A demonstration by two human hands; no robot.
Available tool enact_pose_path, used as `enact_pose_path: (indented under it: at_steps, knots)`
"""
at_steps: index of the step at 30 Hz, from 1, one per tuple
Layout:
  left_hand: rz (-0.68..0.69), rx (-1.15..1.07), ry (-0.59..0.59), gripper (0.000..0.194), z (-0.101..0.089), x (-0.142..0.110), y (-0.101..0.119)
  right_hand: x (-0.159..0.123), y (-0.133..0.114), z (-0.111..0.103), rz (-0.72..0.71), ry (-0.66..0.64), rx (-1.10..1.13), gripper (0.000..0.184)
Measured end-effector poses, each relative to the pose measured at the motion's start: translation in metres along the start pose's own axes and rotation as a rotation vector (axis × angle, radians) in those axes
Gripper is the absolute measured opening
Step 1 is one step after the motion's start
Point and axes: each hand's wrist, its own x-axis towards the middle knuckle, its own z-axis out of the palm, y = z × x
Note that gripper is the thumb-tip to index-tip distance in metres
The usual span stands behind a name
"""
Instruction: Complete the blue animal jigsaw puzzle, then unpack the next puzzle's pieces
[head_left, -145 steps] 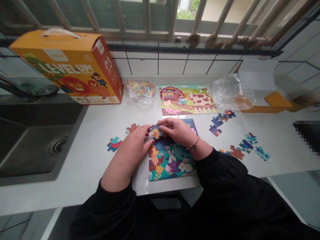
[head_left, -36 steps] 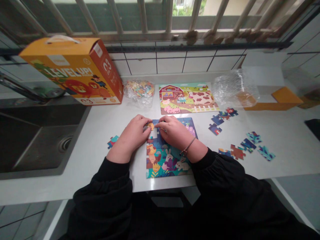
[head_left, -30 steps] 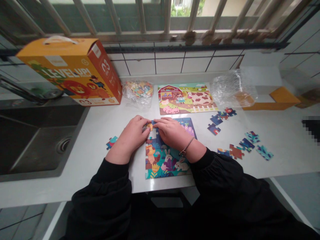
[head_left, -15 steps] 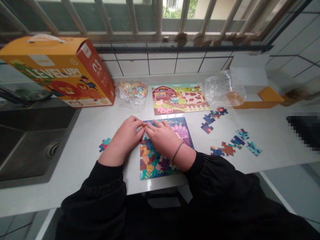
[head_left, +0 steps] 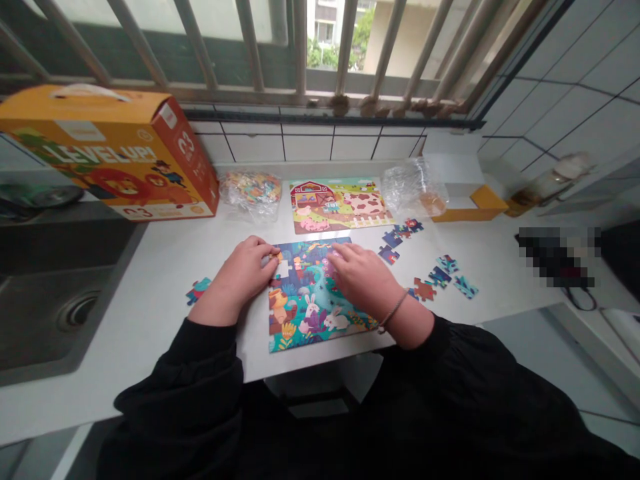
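A colourful jigsaw puzzle (head_left: 320, 303) with rabbits, a dog and a dinosaur lies on the white counter in front of me. A white gap shows near its upper left corner. My left hand (head_left: 245, 277) rests at that corner, thumb and fingers drawn together on an orange corner puzzle piece (head_left: 279, 254). Over the puzzle's right side lies my right hand (head_left: 363, 277), its fingers stretched and bent slightly, fingertips touching the purple part. It covers some of the picture. Beside my left wrist is a loose blue and red puzzle piece (head_left: 199, 291).
Loose pieces (head_left: 425, 289) are scattered to the right. Behind the puzzle are a farm picture (head_left: 343, 205), a bag of pieces (head_left: 251, 193) and clear plastic wrap (head_left: 413, 187). An orange box (head_left: 110, 157) stands by the sink (head_left: 65, 300); an open box (head_left: 470, 207) sits at back right.
My right hand has moved right, away from the upper left corner, uncovering the puzzle's middle and the white gap. My left hand stays at the corner. The view has shifted to the right.
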Motion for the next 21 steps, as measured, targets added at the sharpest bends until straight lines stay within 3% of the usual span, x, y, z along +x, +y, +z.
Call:
enact_pose_path:
  at_steps: [4,7,13,16,21]
  knots:
    - [-0.010,-0.007,0.000,0.042,-0.001,0.000,0.002,-0.037,0.068,-0.006,0.315,-0.011,-0.067,0.040]
    - [-0.016,-0.014,0.000,0.040,-0.002,0.000,0.003,-0.057,0.101,-0.002,0.415,-0.029,-0.075,0.042]
    - [-0.101,-0.016,0.067,0.033,-0.008,-0.002,0.004,-0.086,0.130,0.005,0.486,-0.017,-0.012,0.049]
    - [-0.148,0.001,0.103,0.034,-0.011,-0.001,0.002,-0.112,0.142,0.009,0.520,0.077,0.012,0.047]
    - [-0.192,0.015,0.133,0.035,-0.015,0.000,0.001,-0.160,0.147,0.021,0.443,0.266,0.022,0.036]
